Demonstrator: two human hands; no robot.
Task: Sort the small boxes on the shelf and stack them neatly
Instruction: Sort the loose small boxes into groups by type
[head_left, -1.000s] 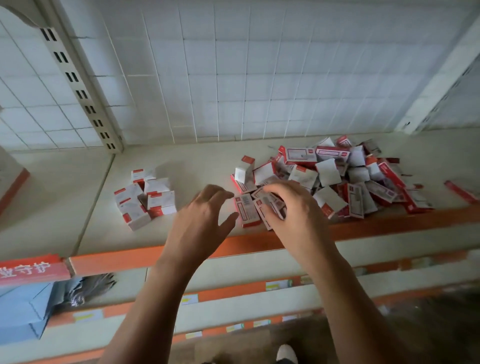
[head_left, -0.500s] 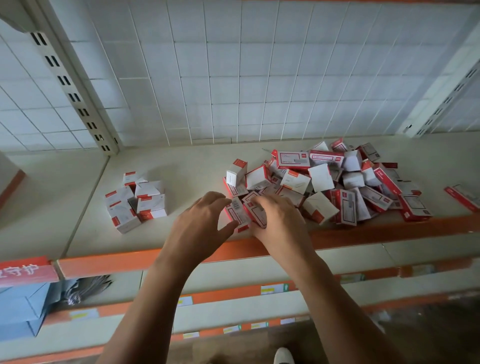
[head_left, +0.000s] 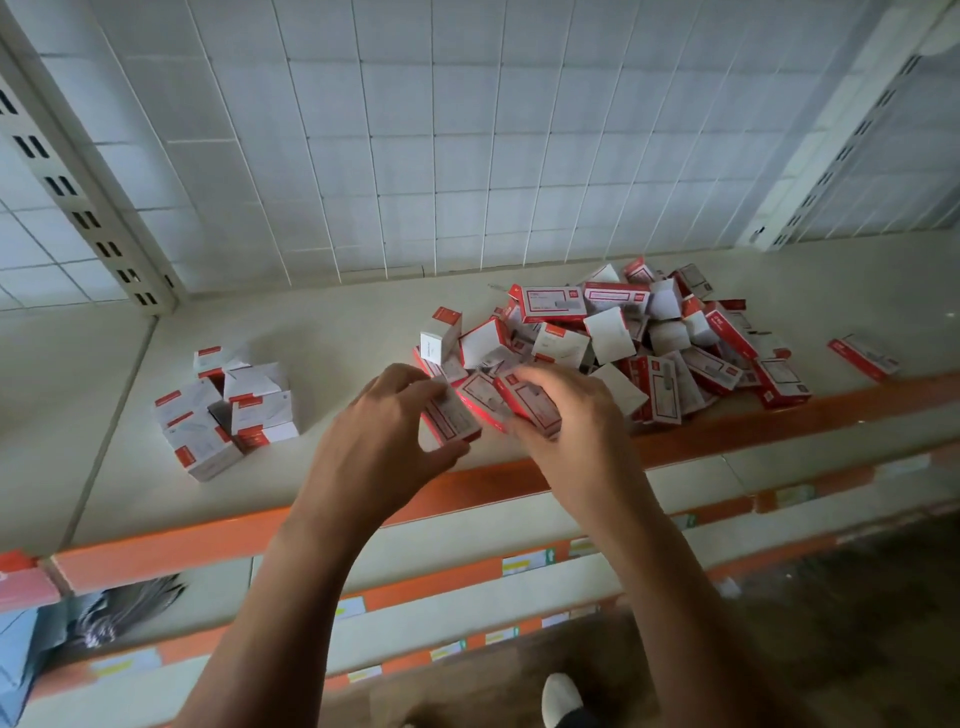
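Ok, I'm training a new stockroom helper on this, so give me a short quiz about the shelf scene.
1. True or false: the left hand and right hand both grip boxes.
2. Where is the small group? A) left of the hands B) between them C) on the floor
3. Fill in: the lone box lies to the pile's ___.
Key: 1 true; 2 A; 3 right.

My left hand (head_left: 382, 434), hovering before, now grips a box (head_left: 451, 418); my right hand (head_left: 571, 423) has gathered two boxes (head_left: 524, 400).
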